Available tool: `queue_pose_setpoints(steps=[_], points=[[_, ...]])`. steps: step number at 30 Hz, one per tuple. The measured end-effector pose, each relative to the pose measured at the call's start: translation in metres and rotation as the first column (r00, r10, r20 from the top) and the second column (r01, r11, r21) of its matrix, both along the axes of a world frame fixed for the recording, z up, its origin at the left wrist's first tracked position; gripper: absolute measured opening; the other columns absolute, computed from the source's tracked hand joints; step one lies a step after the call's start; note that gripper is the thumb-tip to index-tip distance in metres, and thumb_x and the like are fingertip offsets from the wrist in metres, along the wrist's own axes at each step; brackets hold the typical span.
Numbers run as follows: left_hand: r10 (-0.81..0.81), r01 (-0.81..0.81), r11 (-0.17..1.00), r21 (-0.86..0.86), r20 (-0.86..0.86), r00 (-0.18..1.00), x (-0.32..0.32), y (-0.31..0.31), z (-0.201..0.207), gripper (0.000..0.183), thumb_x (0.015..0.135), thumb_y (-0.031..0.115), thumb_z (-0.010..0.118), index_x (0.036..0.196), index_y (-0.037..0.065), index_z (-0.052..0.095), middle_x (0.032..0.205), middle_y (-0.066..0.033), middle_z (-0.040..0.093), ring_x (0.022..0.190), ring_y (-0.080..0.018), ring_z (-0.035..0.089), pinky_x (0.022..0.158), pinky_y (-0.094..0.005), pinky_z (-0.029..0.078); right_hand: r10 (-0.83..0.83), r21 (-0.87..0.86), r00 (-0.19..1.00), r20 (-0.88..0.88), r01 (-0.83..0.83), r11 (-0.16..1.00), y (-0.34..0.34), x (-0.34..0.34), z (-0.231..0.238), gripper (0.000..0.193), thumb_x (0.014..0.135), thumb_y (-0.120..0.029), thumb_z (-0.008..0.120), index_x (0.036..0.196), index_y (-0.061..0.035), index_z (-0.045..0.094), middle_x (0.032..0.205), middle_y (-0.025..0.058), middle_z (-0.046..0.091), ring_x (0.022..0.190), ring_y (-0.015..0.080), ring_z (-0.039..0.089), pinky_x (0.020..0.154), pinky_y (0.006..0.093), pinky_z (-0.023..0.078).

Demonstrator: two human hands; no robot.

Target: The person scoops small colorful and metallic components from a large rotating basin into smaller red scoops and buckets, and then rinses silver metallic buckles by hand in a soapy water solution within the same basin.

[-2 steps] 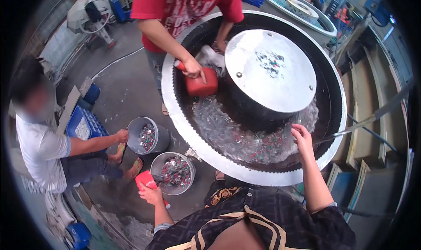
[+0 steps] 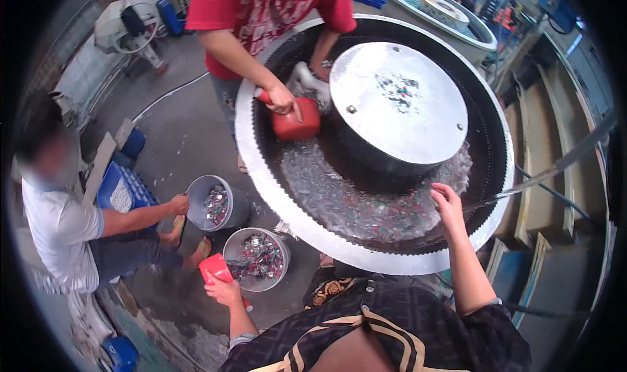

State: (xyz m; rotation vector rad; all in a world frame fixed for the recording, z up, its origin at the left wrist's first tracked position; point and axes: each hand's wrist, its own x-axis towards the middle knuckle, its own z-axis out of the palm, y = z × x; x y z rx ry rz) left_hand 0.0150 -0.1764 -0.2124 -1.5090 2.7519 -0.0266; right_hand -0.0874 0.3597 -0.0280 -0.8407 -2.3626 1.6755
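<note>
left hand (image 2: 225,291) is grasping a red scoop (image 2: 214,267), fingers closing round it near the handle; the scoop is sitting tipped at the left rim of a grey bucket (image 2: 268,283) on the floor. for clean tipping, my judgement: the lip should be staying inside the rim, the wrist turning slowly, so the small pieces (image 2: 263,254) are sliding toward the middle rather than skipping over the near edge. a light tap would probably be freeing wet bits clinging inside.

right hand (image 2: 448,203) is hanging over the big round tub (image 2: 353,258), fingers loosely curling, apparently holding nothing; whether it is touching the wet heap below, cannot tell.

scoop is looking plain, bright red, its body boxy and its handle end showing below the hand; its inside is facing away. pieces are glinting silver with red, green and dark flecks, blurring near the scoop.
</note>
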Motion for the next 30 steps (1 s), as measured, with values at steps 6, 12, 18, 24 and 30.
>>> queue_pose_setpoints(steps=[6,12,18,24,30], points=[[0.037,-0.038,0.999,-0.010,-0.096,0.995,-0.012,-0.007,0.036,0.093,0.066,0.025,0.072,0.143,0.025,0.020,0.117,-0.0210,0.041,0.105,-0.0375,0.047,0.088,-0.0481,0.045,0.070,0.017,0.996,0.063,-0.071,0.997,0.022,0.008,-0.026,0.033,0.081,-0.025,0.064,0.110,-0.0080,0.061,0.100,0.0044,0.062,0.094,0.0135,0.054,0.077,0.0274,0.041],[0.325,0.483,0.713,0.508,-0.850,0.414,-0.020,-0.087,0.080,0.074,0.071,0.019,0.061,0.135,0.001,0.029,0.125,-0.0219,0.046,0.109,-0.0382,0.052,0.089,-0.0462,0.047,-0.001,0.081,1.000,0.015,0.000,0.997,0.067,0.018,-0.040,0.037,0.081,-0.023,0.065,0.112,-0.0029,0.061,0.105,0.0119,0.063,0.099,0.0195,0.057,0.087,0.0307,0.043],[0.687,0.790,0.104,0.604,-0.618,0.382,-0.059,0.011,0.237,0.059,0.075,0.016,0.056,0.129,0.002,0.038,0.123,-0.0181,0.050,0.108,-0.0331,0.054,0.089,-0.0502,0.047,-0.017,0.021,0.988,0.156,0.014,1.000,0.101,0.006,-0.053,0.045,0.080,-0.029,0.065,0.115,-0.0018,0.058,0.109,0.0135,0.062,0.102,0.0202,0.056,0.086,0.0309,0.042],[0.409,0.722,0.012,0.692,-0.662,0.628,-0.140,0.096,0.241,0.055,0.073,0.011,0.057,0.125,-0.003,0.042,0.120,-0.0172,0.051,0.109,-0.0259,0.054,0.093,-0.0382,0.045,0.047,0.134,0.960,0.274,-0.087,0.987,0.155,-0.012,-0.091,0.056,0.077,-0.037,0.066,0.120,-0.0020,0.056,0.115,0.0187,0.060,0.112,0.0276,0.054,0.094,0.0347,0.041],[-0.647,0.933,0.236,0.272,-0.673,0.360,-0.242,0.203,0.199,0.092,0.062,0.009,0.065,0.140,0.007,0.018,0.127,-0.0238,0.042,0.116,-0.0339,0.048,0.096,-0.0399,0.041,0.038,0.379,0.831,0.554,-0.293,0.878,0.192,-0.081,-0.160,0.064,0.075,-0.043,0.065,0.125,-0.0059,0.052,0.124,0.0226,0.052,0.119,0.0321,0.049,0.101,0.0380,0.037]])
